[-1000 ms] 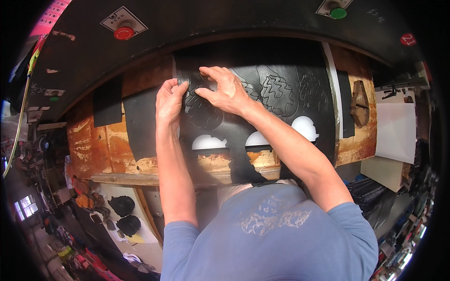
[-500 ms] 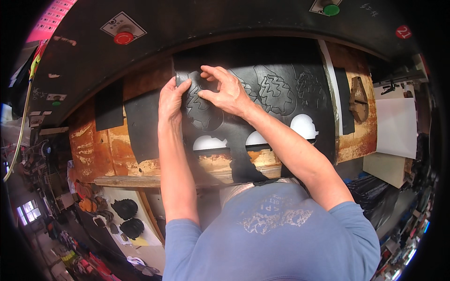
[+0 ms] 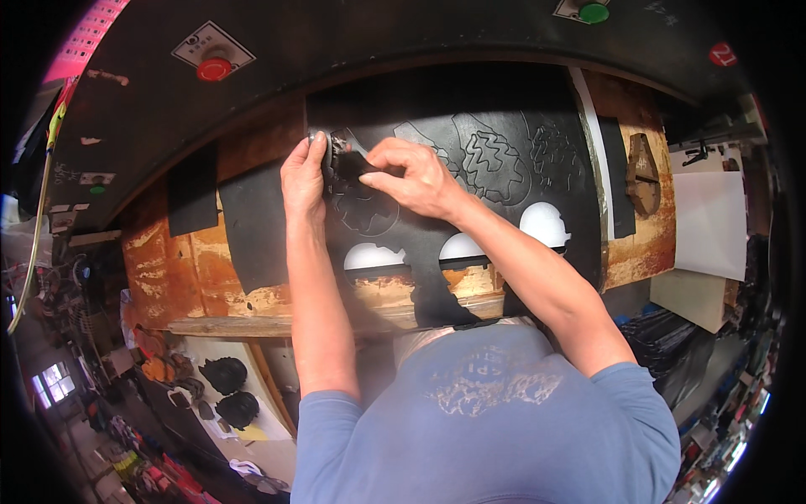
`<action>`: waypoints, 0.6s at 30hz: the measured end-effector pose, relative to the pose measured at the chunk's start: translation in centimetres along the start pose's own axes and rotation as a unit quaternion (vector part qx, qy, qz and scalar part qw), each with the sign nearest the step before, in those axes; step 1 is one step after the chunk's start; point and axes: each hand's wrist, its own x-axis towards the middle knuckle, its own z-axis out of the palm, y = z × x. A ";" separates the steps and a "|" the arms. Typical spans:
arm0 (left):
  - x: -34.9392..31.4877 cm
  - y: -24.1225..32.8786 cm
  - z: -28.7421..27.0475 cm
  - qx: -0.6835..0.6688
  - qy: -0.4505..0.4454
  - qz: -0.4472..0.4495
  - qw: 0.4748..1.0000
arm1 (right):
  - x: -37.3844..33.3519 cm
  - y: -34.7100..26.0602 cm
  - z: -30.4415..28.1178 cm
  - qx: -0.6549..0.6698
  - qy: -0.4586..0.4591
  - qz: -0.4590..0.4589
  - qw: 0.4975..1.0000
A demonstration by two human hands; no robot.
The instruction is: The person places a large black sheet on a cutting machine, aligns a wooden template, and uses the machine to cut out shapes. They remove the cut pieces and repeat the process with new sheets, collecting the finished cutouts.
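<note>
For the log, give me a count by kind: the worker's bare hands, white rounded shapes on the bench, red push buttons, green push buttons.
Bare hands: 2
White rounded shapes: 3
Red push button: 1
Green push buttons: 2
Total: 8

Up at the right of the dark machine front (image 3: 403,29), there's a round red sticker (image 3: 723,55) showing a white two-digit number! Over left, a white plate (image 3: 204,42) behind the red button (image 3: 213,70) carries dark characters, too small to read. And down on the blue shirt (image 3: 504,454), pale lettering (image 3: 478,367) sits above a patchy silvery print (image 3: 491,393), only partly legible!
</note>
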 end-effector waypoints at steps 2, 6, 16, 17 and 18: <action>-0.2 0.4 0.0 0.019 0.026 -0.033 0.999 | -1.9 -0.8 -0.7 -0.032 0.022 -0.059 0.998; -2.2 0.8 2.0 0.250 0.238 0.142 0.928 | -4.5 -2.4 -3.2 0.153 0.102 -0.003 0.983; -8.5 0.9 6.3 -0.023 0.052 -0.077 0.995 | -1.8 -1.4 -10.4 0.066 -0.043 0.218 0.973; -8.1 1.2 6.0 -0.041 0.046 -0.086 0.994 | -1.5 -0.7 -9.3 0.080 -0.029 0.198 0.977; -7.7 1.4 5.7 -0.034 0.038 -0.094 0.994 | -1.2 -0.2 -8.4 0.089 -0.015 0.204 0.975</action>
